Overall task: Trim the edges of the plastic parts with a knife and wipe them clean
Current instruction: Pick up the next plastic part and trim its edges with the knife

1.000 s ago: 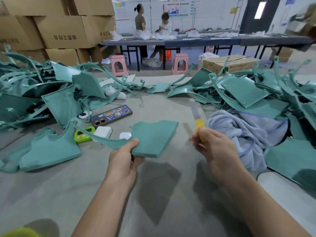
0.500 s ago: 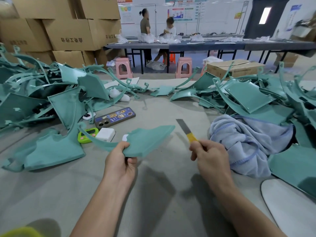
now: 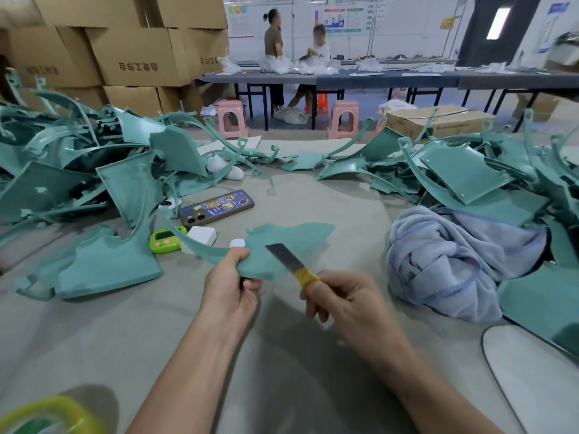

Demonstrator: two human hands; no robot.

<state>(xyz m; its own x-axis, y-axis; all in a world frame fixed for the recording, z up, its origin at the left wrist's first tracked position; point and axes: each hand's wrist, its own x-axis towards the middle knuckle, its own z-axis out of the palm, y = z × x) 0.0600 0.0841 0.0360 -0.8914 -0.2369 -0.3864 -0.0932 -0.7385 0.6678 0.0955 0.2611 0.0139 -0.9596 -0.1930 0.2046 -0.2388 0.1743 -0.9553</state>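
Observation:
My left hand (image 3: 233, 288) grips the near edge of a teal plastic part (image 3: 275, 245), holding it above the grey table (image 3: 94, 339). A long curved arm of the part sweeps off to the left. My right hand (image 3: 341, 303) holds a knife (image 3: 289, 261) by its yellow-taped handle. The bare blade points up and left and lies over the part's near right edge. A crumpled light-blue cloth (image 3: 451, 264) lies on the table to the right of my hands.
Heaps of teal parts lie at left (image 3: 78, 170) and right (image 3: 470, 177). A phone (image 3: 216, 208), a green timer (image 3: 164, 239) and white blocks (image 3: 202, 234) sit behind the held part. A white board (image 3: 532, 380) lies near right. Two people stand at a far table.
My right hand has moved left, bringing the blade from beside the part onto its near right edge. My left hand has tilted the part flatter and lowered it slightly.

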